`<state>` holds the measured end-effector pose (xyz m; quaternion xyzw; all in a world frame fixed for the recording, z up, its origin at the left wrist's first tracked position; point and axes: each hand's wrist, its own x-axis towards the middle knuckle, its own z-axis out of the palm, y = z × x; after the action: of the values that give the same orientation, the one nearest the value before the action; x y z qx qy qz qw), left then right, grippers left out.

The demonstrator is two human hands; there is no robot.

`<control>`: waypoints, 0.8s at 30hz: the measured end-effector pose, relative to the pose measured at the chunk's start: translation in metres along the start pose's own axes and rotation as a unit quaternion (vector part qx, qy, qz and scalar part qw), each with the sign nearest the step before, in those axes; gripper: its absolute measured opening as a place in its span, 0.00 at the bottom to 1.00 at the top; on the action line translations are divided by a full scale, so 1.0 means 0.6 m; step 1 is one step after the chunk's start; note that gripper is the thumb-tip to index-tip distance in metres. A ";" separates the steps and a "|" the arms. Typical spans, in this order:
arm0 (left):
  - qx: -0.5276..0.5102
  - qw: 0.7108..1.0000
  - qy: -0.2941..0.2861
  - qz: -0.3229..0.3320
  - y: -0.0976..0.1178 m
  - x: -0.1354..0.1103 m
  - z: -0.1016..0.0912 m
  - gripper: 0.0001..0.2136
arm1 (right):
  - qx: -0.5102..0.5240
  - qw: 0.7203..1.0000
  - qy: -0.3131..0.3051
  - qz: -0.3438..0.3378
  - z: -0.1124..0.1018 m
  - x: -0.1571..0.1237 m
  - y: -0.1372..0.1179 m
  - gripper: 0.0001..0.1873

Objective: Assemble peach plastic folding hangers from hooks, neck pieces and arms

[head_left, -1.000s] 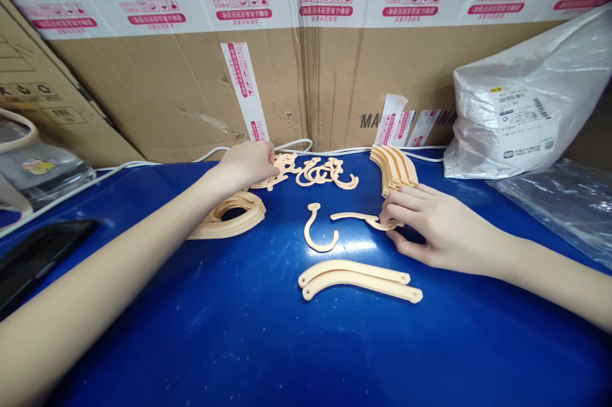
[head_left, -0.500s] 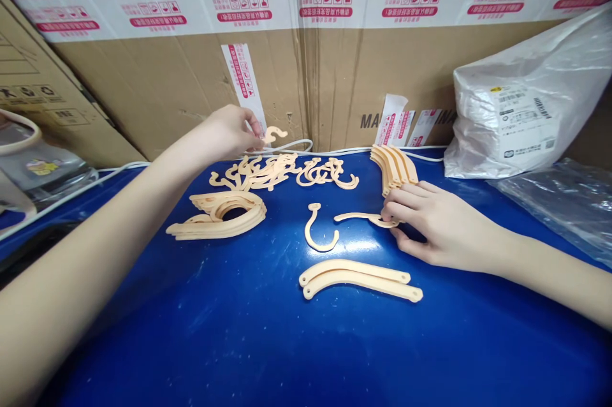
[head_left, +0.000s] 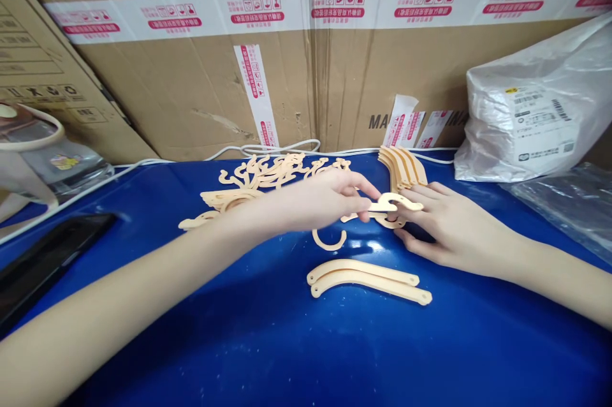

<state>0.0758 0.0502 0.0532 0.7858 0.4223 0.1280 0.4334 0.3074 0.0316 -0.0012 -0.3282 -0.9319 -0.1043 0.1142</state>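
My left hand [head_left: 329, 198] pinches a small peach hook piece [head_left: 392, 204] and holds it just above the blue table [head_left: 268, 343], right against my right hand [head_left: 444, 228]. My right hand rests on the table with its fingertips pressed on a curved peach arm piece [head_left: 389, 222]. A loose hook [head_left: 329, 242] lies partly under my left hand. Two long curved arms [head_left: 368, 281] lie side by side nearer to me. Several more hooks [head_left: 268, 172] are piled at the back, with a stack of arms [head_left: 404, 168] to their right and another stack [head_left: 215, 206] on the left.
Taped cardboard boxes [head_left: 306, 50] wall off the back. A white cable [head_left: 143, 166] runs along their foot. A white plastic bag [head_left: 535, 120] and clear film [head_left: 568, 203] lie at the right. A dark phone [head_left: 48, 260] and a clear container [head_left: 43, 152] sit at the left.
My left hand lifted one hook from the back pile and carried it right and toward me, up to my right hand. My right hand stayed on the arm piece.
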 end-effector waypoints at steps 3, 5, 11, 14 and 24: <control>0.015 0.998 0.033 0.059 -0.001 -0.013 0.029 0.11 | 0.001 0.999 0.035 0.022 -0.005 -0.001 -0.002 0.12; 0.076 0.990 0.069 0.097 -0.008 -0.021 0.042 0.10 | 0.009 0.997 0.066 0.043 -0.009 -0.002 -0.003 0.15; 0.173 0.964 0.123 0.159 -0.032 -0.050 0.053 0.11 | 0.100 0.975 0.144 0.133 -0.019 -0.007 -0.007 0.14; 0.175 0.958 0.139 0.181 -0.035 -0.062 0.050 0.11 | 0.079 0.982 0.151 0.080 -0.025 -0.008 -0.013 0.12; 0.155 0.963 0.125 0.183 -0.048 -0.073 0.061 0.09 | -0.098 0.974 0.203 -0.034 -0.029 -0.007 -0.029 0.24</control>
<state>0.0537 0.0034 0.0160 0.8849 0.3372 0.2349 0.2193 0.3022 0.0110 0.0120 -0.2782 -0.8849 -0.2637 0.2646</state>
